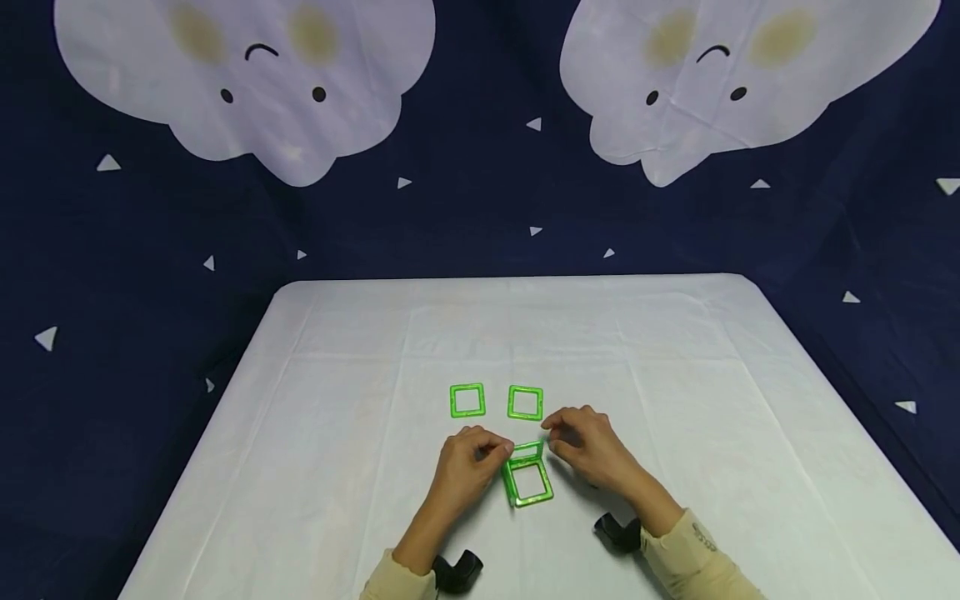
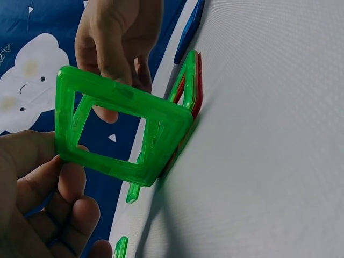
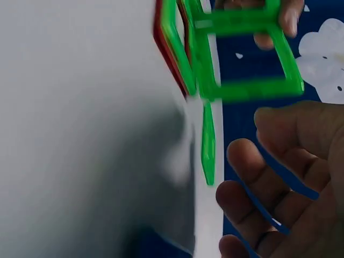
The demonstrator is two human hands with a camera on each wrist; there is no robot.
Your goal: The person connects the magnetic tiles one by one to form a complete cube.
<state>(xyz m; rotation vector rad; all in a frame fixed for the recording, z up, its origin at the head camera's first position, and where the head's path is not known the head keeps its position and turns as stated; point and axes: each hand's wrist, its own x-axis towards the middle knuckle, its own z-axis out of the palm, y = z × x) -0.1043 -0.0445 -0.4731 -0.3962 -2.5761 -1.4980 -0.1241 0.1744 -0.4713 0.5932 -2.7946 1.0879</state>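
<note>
Thumb and fingers of my left hand point(image 1: 467, 467) pinch the edge of an upright green square magnetic tile point(image 2: 123, 126). This tile stands at the left and far sides of a flat green square tile point(image 1: 531, 485), where another upright green tile point(image 1: 528, 451) meets it. A red layer point(image 2: 198, 88) shows beneath the flat tile in the wrist views. My right hand point(image 1: 592, 446) hovers just right of the build, fingers loosely bent and apart from it. In the right wrist view its fingertips point(image 3: 244, 153) hold nothing.
Two green square tiles lie flat beyond the build, one to the left point(image 1: 467, 400) and one to the right point(image 1: 525, 402). A white cloth covers the table point(image 1: 337, 400). Behind it hangs a dark blue backdrop point(image 1: 480, 217) with clouds. Black wrist cameras point(image 1: 618, 533) sit at both wrists.
</note>
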